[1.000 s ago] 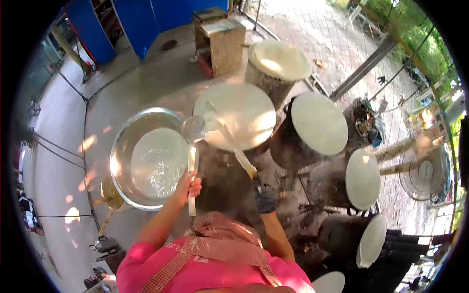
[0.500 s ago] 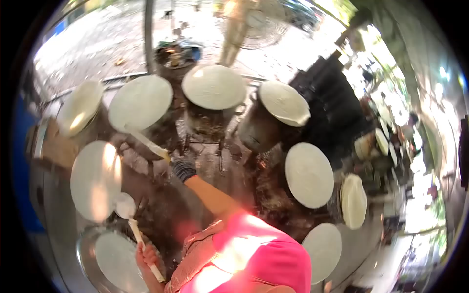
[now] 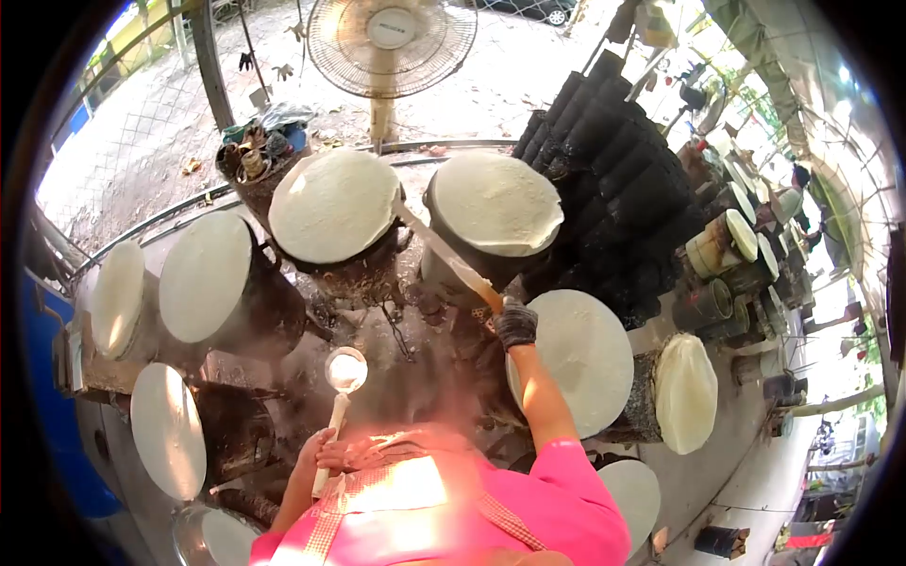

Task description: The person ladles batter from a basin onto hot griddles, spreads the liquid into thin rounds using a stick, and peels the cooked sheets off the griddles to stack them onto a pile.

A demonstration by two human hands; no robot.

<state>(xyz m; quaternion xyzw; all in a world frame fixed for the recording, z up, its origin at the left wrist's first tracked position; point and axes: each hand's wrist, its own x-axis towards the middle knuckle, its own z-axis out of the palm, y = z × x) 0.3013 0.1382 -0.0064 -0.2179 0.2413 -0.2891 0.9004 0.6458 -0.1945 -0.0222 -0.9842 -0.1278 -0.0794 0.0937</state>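
My left hand (image 3: 319, 453) is wrapped around the pale handle of a ladle (image 3: 346, 370). The ladle's round bowl, with something white in it, hangs over the dark floor between the pots. In a dark grey glove, my right hand (image 3: 516, 324) grips a long flat spatula (image 3: 444, 250). Its thin tip reaches the right edge of one pot's round white top (image 3: 335, 206). Just beyond the blade is another pot with a white top (image 3: 494, 203), whose rim is uneven. My gloved hand hovers by the left side of a large white top (image 3: 571, 363).
More pots with white tops ring me, such as one at left (image 3: 205, 275) and one at right (image 3: 686, 393). Black stacked blocks (image 3: 613, 179) stand behind the right-hand pots. A fan (image 3: 392, 42) faces me at the back. Steam drifts in the middle.
My right hand has swung right with the spatula, whose tip moved from one pot's top to the neighbouring one. The ladle has left the left-hand top and moved inward. My view has shifted too.
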